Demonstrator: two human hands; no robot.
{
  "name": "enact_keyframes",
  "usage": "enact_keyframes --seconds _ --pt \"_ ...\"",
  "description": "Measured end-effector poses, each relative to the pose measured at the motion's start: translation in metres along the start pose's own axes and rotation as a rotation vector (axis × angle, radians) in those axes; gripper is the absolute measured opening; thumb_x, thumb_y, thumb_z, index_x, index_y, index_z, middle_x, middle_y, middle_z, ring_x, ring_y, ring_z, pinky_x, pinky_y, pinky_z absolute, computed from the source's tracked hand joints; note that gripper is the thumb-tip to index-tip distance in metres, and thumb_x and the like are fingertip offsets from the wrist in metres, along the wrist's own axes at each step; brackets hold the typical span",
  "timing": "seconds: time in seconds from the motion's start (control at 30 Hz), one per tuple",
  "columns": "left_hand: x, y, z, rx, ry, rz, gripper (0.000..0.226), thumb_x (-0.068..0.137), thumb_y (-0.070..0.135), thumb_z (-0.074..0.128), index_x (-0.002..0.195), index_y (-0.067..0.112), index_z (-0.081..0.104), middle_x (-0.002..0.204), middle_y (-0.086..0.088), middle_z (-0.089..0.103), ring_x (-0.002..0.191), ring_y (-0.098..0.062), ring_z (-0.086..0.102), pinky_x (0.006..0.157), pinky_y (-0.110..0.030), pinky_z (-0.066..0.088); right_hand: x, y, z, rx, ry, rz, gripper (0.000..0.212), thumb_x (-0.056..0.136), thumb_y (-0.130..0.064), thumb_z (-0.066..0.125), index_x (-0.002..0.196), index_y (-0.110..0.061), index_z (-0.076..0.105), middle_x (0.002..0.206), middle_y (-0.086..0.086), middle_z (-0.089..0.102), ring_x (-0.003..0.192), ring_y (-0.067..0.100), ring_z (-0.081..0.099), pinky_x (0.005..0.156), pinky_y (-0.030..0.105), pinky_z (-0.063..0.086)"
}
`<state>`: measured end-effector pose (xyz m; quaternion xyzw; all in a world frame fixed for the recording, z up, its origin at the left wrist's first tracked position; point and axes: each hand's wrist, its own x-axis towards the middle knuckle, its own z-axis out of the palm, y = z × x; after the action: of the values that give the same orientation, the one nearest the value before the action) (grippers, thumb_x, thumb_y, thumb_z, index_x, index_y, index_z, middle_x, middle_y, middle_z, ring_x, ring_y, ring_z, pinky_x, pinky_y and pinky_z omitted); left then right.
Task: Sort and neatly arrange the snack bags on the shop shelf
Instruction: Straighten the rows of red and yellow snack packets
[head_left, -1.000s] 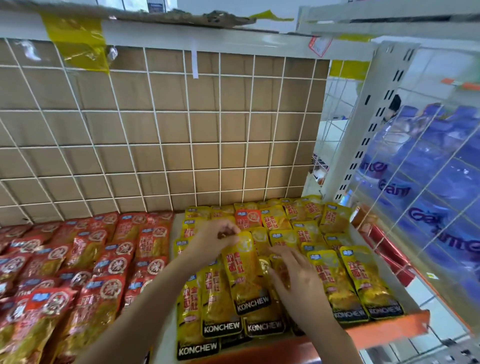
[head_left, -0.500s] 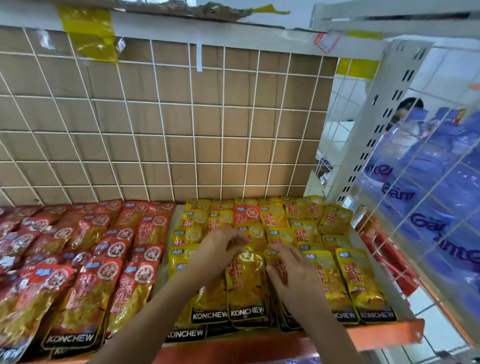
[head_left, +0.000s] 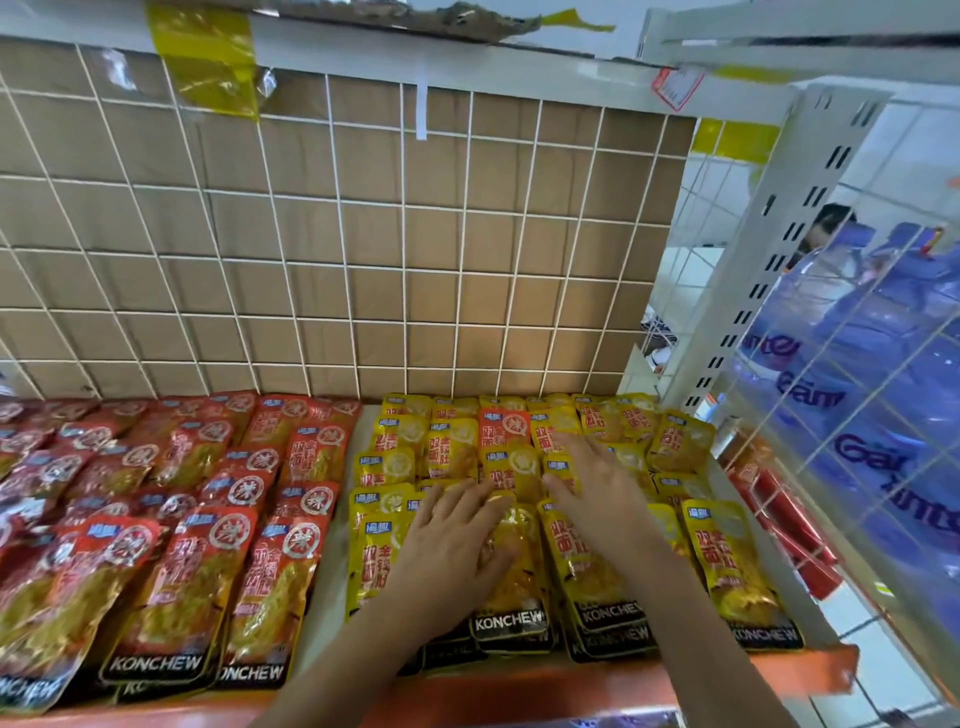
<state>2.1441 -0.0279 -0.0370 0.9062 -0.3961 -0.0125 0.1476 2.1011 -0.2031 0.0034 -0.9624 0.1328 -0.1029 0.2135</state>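
Yellow KONCHEW snack bags (head_left: 732, 566) lie in overlapping rows on the right half of the shelf (head_left: 623, 686). Red KONCHEW bags (head_left: 182, 587) fill the left half. One red bag (head_left: 503, 427) sits among the yellow ones near the back. My left hand (head_left: 457, 545) lies flat, fingers spread, on a yellow bag in the front middle row. My right hand (head_left: 597, 488) rests flat, fingers spread, on yellow bags a little further back and to the right. Neither hand grips a bag.
A white wire grid over brown cardboard (head_left: 337, 234) backs the shelf. A white upright post (head_left: 779, 249) and a wire side panel (head_left: 857, 415) with blue packs behind it close the right side. An upper shelf edge (head_left: 467, 47) hangs overhead. Red packs (head_left: 789, 525) lie beyond the right side.
My left hand let go of the yellow bag it pinched and now lies flat on it. My right hand slid further back over the yellow rows. The view tilted down and left.
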Motion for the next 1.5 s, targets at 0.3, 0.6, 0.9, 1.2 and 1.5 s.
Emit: enact_keyframes --seconds 0.3,0.6,0.9,1.2,1.5 --pt "-0.002 0.002 -0.001 0.053 -0.042 0.040 0.074 0.079 0.061 -0.006 0.147 0.038 0.011 0.155 0.011 0.014 0.143 -0.011 0.007 0.112 -0.035 -0.015 0.083 0.005 0.022 -0.204 -0.173 -0.063 0.045 0.098 -0.029 0.043 0.141 -0.019 0.037 0.143 0.005 0.041 0.132 0.023 0.035 0.106 0.034 0.029" --pt "-0.002 0.003 -0.002 0.023 -0.023 0.072 0.085 0.074 0.067 -0.017 0.147 0.036 0.012 0.156 0.010 0.013 0.144 -0.010 0.005 0.114 -0.036 -0.015 0.100 0.010 0.036 -0.207 -0.145 0.029 0.048 0.087 -0.045 0.057 0.123 -0.015 0.050 0.128 0.005 0.050 0.123 0.024 0.041 0.103 0.038 0.033" --pt "-0.005 0.001 -0.002 -0.022 -0.067 0.036 0.065 0.091 0.060 0.001 0.138 0.035 0.039 0.144 0.010 0.043 0.135 -0.010 0.036 0.111 -0.042 0.008 0.096 0.004 0.035 0.032 0.033 0.074 0.009 0.090 -0.025 0.058 0.088 -0.018 0.052 0.093 0.004 0.063 0.090 0.021 0.057 0.068 0.027 0.037" --pt "-0.003 -0.003 0.004 -0.059 0.028 0.071 0.078 0.077 0.068 -0.009 0.146 0.040 0.015 0.156 0.016 0.006 0.141 0.000 -0.006 0.113 -0.033 -0.016 0.104 -0.014 0.006 0.176 0.303 0.103 0.008 0.095 -0.022 0.049 0.089 -0.017 0.050 0.080 0.004 0.062 0.080 0.027 0.061 0.064 0.032 0.041" --pt "-0.004 -0.007 0.009 -0.130 0.086 0.088 0.072 0.086 0.061 -0.008 0.142 0.036 0.030 0.153 0.019 0.013 0.140 0.003 0.000 0.115 -0.027 -0.013 0.087 -0.020 -0.033 0.387 0.613 -0.036 0.015 0.091 -0.017 0.056 0.082 -0.024 0.046 0.071 -0.001 0.057 0.072 0.031 0.060 0.064 0.048 0.050"
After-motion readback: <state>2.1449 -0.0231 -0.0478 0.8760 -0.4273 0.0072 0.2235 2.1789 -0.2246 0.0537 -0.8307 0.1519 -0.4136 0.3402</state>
